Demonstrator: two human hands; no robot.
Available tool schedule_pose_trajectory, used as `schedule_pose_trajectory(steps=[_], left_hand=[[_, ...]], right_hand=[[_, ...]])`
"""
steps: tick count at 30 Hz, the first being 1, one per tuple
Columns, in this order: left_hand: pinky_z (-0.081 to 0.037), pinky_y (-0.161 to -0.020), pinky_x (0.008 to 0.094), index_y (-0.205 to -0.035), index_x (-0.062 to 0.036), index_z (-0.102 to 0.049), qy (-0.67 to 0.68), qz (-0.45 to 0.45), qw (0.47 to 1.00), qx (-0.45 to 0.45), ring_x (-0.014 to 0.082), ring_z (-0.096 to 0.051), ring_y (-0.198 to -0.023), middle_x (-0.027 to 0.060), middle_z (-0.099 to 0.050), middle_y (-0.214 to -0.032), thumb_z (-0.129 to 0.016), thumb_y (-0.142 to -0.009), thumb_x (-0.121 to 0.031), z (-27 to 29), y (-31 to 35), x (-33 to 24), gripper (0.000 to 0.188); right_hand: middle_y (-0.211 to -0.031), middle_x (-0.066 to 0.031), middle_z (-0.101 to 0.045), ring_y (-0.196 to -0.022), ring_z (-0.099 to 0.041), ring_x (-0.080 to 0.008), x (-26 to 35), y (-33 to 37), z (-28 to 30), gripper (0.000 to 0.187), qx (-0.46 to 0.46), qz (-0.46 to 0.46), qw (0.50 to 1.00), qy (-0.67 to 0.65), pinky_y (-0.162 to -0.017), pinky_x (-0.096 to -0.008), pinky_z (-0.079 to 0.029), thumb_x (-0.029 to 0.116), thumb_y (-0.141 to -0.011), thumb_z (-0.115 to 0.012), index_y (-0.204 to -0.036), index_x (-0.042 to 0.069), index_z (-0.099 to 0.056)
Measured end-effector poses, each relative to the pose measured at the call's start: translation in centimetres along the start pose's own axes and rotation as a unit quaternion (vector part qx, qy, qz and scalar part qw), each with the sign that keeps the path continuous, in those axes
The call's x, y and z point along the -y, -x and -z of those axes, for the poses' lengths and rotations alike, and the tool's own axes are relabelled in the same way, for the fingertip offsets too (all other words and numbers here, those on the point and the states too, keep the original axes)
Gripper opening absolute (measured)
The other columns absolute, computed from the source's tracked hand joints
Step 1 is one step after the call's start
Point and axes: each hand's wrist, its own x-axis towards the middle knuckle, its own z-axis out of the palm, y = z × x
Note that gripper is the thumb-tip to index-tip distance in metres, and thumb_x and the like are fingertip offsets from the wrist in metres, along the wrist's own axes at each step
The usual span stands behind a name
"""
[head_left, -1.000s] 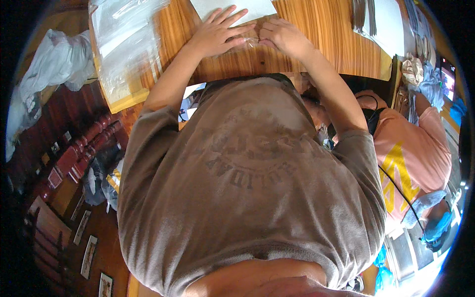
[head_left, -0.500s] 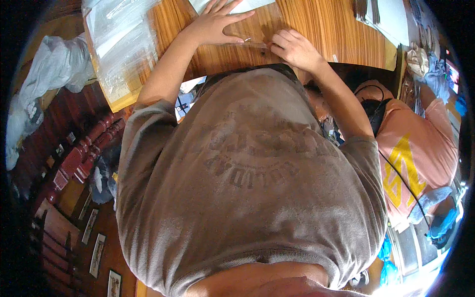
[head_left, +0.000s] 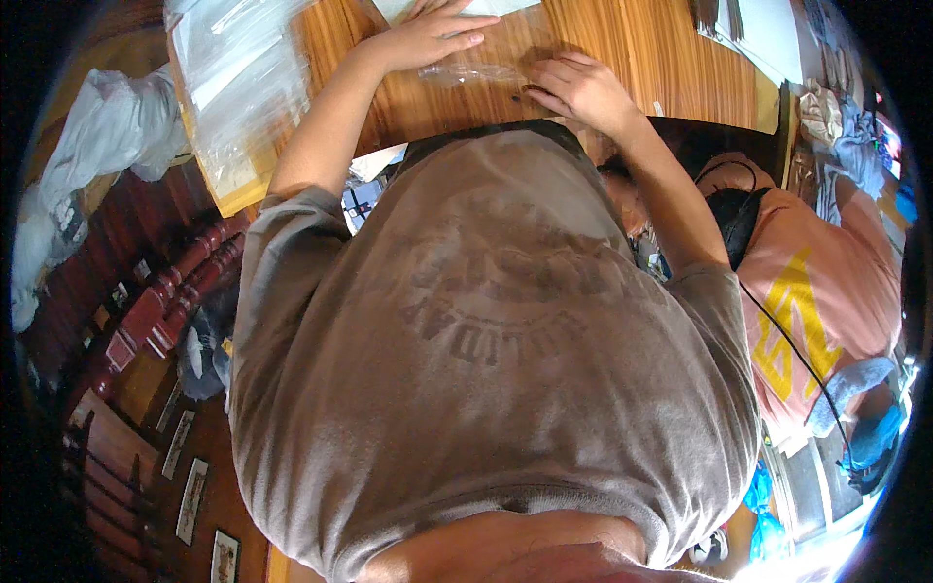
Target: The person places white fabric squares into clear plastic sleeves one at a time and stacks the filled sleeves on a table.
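Note:
My left hand [head_left: 428, 39] lies flat on the wooden table [head_left: 632, 49], fingers spread and pointing right, its fingertips on a white sheet [head_left: 486, 8]. A small clear plastic bag [head_left: 471, 73] lies on the wood just below that hand. My right hand [head_left: 581, 89] is curled to the right of the bag, with its fingertips pinched at the bag's right end. My own torso in a grey-brown T-shirt [head_left: 486, 321] fills most of the view and hides the table's near edge.
A stack of clear plastic bags [head_left: 228, 83] sits on the table's left corner. Dark items on white paper [head_left: 724, 17] lie at the far right of the table. Another person in an orange shirt [head_left: 812, 291] is close on my right. Dark wooden chairs [head_left: 160, 311] stand lower left.
My hands were together over the bag; they have drawn apart. The right hand slid right and toward me, and the left hand stayed flat near the white sheet.

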Motion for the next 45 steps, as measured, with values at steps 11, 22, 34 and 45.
schedule_pose_trajectory(steps=[11,22,34,45], left_hand=[[-0.026,-0.126,0.0567,-0.149,-0.0252,-0.064,-0.145,-0.151,0.969,-0.132,0.035,-0.033,-0.158,0.0056,-0.044,-0.169,-0.073,-0.088,-0.015,-0.1,0.1,-1.0,0.062],[-0.02,-0.129,0.0563,-0.165,-0.0318,-0.041,-0.222,-0.158,0.951,-0.144,0.0347,-0.025,-0.161,0.007,-0.033,-0.174,-0.052,-0.108,-0.049,-1.9,-0.3,-0.1,0.061],[-0.044,-0.118,0.0472,-0.14,-0.0136,-0.066,-0.157,-0.066,0.949,-0.264,0.0267,-0.051,-0.144,0.003,-0.055,-0.158,-0.073,-0.095,-0.037,-8.4,9.1,-7.8,0.052],[-0.055,-0.103,0.0428,-0.111,-0.0115,-0.079,-0.135,0.056,0.908,-0.393,0.0277,-0.069,-0.121,0.0033,-0.075,-0.125,-0.077,-0.091,-0.019,-14.0,13.0,-8.8,0.021]], right_hand=[[-0.105,-0.0074,-0.071,-0.1,-0.071,-0.0292,3.8,-7.1,-3.1,0.029,0.042,-0.057,0.995,-0.064,-0.083,-0.0423,-0.058,0.033,-0.092,-0.079,-0.111,0.011,-0.075],[-0.116,-0.0001,-0.066,-0.109,-0.065,-0.0207,5.6,-1.4,-1.1,0.05,0.057,0.033,0.997,0.038,-0.093,-0.0353,-0.053,0.021,-0.087,-0.069,-0.138,0.016,-0.068],[-0.158,-0.0032,-0.056,-0.147,-0.05,-0.0275,0.6,3.5,1.8,0.065,0.107,-0.109,0.987,-0.047,-0.12,-0.0468,-0.042,0.029,-0.085,-0.084,-0.145,0.016,-0.062],[-0.137,0.0047,-0.073,-0.127,-0.064,-0.0236,-1.4,7.0,-1.8,0.041,-0.018,-0.069,0.991,-0.113,-0.106,-0.0424,-0.049,0.03,-0.082,-0.087,-0.12,0.016,-0.078]])
